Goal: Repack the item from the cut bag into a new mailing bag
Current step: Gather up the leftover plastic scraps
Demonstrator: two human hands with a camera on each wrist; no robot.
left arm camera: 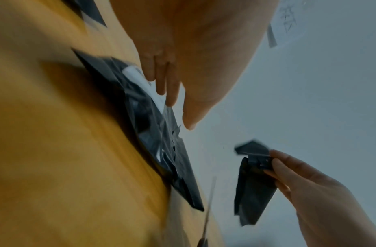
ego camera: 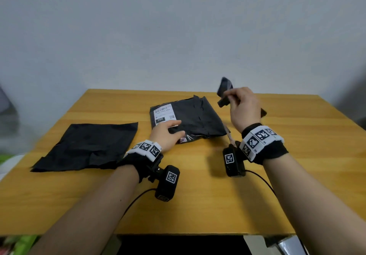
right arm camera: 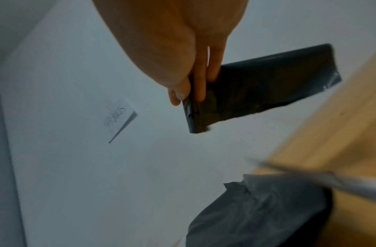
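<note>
While crinkled, glossy black bag [ego camera: 190, 119]

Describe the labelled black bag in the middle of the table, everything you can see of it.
The labelled bag is a black, glossy, crinkled plastic mailer lying flat on the wooden table, bulging as if filled. A white shipping label with barcode, QR code and "102" sits on its far-left part. At its near edge something in clear film shows. The left hand rests on its near-left corner, fingers straight. The right hand does not touch it.
</note>
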